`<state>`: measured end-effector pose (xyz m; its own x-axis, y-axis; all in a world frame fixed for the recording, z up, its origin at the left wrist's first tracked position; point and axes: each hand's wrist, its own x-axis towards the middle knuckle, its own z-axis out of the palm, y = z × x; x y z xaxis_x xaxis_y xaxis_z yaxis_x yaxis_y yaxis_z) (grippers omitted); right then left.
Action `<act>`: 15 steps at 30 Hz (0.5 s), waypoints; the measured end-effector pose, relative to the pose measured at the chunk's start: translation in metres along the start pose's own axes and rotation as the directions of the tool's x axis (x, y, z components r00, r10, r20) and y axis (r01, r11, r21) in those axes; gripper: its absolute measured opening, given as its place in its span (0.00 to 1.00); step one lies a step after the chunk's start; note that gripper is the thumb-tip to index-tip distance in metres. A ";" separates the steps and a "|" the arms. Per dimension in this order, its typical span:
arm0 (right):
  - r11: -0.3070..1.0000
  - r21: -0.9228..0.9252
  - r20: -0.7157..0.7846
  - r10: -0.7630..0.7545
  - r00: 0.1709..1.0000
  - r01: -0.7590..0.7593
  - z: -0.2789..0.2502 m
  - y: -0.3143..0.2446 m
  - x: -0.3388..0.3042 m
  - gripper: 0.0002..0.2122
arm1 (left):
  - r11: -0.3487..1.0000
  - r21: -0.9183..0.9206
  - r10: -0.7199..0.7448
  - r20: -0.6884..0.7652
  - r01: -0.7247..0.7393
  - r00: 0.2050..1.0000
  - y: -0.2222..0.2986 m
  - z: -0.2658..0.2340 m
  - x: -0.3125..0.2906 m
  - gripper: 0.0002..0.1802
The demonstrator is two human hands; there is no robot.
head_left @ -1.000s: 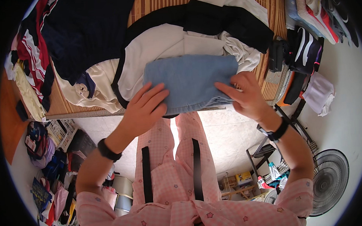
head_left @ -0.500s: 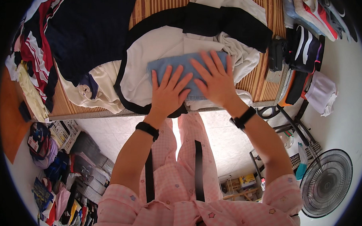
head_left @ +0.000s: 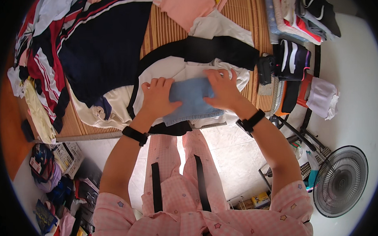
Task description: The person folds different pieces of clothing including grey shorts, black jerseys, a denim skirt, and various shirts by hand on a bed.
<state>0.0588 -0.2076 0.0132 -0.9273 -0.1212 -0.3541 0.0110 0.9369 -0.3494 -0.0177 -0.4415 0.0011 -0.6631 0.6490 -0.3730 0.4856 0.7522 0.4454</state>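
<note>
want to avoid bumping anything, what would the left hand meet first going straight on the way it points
Past the left hand, the white garment looks first in line, then the black band beyond it. Hand height above them is unclear, so it might pass over.

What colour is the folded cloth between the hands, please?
The cloth is blue, clearest in the head view.

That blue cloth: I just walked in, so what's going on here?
A person in pink checked clothes is handling the blue cloth, with the left hand on its left side and the right hand on its right. It is over a white and black garment, near the front edge of the slatted mat. A navy garment lies spread to the left.
</note>
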 end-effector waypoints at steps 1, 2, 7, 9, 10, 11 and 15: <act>0.998 -0.054 0.056 0.016 0.998 -0.013 -0.002 -0.001 0.004 0.37 | 0.999 0.049 0.002 0.077 -0.006 0.997 -0.006 -0.003 0.003 0.36; 0.991 -0.135 0.052 -0.009 0.999 0.016 0.000 -0.004 0.007 0.34 | 0.996 0.085 0.027 0.058 -0.032 0.998 -0.007 -0.002 0.004 0.36; 0.989 -0.143 0.153 0.047 0.987 -0.024 0.017 -0.015 -0.001 0.20 | 0.992 0.114 0.042 0.081 -0.051 0.996 -0.009 0.009 -0.007 0.28; 0.998 0.044 0.003 -0.052 0.999 0.051 0.008 -0.010 -0.022 0.14 | 0.982 -0.080 0.169 -0.026 -0.171 0.985 -0.008 -0.003 -0.014 0.23; 0.989 0.141 0.040 -0.052 0.998 0.046 0.000 -0.011 -0.035 0.16 | 0.965 -0.187 0.188 0.014 -0.182 0.982 -0.004 -0.014 -0.020 0.21; 0.975 0.222 0.140 -0.027 0.990 -0.005 -0.011 -0.014 -0.048 0.17 | 0.963 -0.249 0.142 0.144 -0.103 0.979 0.000 -0.027 -0.025 0.19; 0.899 0.438 -0.120 0.086 0.989 -0.025 -0.074 -0.023 -0.106 0.19 | 0.888 -0.441 0.191 0.103 -0.128 0.976 0.037 -0.094 -0.031 0.16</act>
<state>0.1292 -0.1924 0.1228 -0.9611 0.0004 -0.2763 0.1972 0.7016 -0.6848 -0.0326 -0.4448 0.1060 -0.4955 0.7892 -0.3628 0.2648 0.5350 0.8023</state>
